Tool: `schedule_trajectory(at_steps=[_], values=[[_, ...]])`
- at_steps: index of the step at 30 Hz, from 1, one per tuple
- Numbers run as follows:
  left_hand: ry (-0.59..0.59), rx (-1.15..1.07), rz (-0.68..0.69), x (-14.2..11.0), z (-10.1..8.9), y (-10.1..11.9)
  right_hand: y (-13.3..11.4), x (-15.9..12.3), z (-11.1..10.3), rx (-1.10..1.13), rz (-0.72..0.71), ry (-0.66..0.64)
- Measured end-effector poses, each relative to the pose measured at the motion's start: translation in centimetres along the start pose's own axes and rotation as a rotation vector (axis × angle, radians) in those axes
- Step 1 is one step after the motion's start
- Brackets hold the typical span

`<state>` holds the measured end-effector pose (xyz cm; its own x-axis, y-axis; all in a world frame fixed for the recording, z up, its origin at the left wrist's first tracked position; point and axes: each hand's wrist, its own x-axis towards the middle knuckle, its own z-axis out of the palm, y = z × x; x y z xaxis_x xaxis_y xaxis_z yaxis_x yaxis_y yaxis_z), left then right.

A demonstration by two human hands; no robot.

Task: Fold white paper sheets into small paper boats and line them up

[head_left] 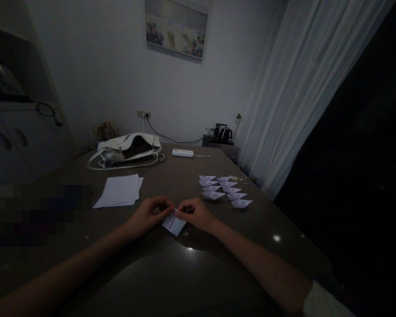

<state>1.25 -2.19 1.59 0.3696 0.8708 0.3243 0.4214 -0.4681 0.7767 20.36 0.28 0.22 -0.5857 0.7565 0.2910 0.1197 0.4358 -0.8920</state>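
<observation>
Bare forearms (260, 268) are stretched over a glossy brown table (145, 281). Toward the view's seven o'clock, a small folded white paper piece (174, 225) is held between tightly pinched left hand (152, 213) and right hand (198, 215); white paper boats (213, 195) are lined up at its two o'clock.

A home is suggested by a framed picture (177, 28) on the far wall (95, 66), cabinets (11, 143) at left and a curtain (293, 83) at right.

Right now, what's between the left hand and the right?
A folded white paper, pinched by the left hand and the right hand, the head view shows.
</observation>
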Motion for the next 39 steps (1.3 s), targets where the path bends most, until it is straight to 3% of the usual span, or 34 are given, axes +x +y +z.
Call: schedule_trajectory(at_steps=[14, 22, 31, 39], values=[[0.042, -0.242, -0.080, 0.0, 0.2, 0.3, -0.2, 0.0, 0.0, 0.004, -0.038, 0.042], [-0.044, -0.405, -0.119, -0.3, 0.1, 0.9, 1.0, 0.4, -0.6, 0.181, 0.031, 0.001], [0.041, -0.123, 0.028, -0.3, 0.1, 0.8, 0.6, 0.3, -0.5, 0.171, 0.043, -0.023], [0.078, -0.097, 0.022, -0.4, 0.1, 1.1, 0.3, 0.2, 0.0, 0.102, 0.042, -0.028]])
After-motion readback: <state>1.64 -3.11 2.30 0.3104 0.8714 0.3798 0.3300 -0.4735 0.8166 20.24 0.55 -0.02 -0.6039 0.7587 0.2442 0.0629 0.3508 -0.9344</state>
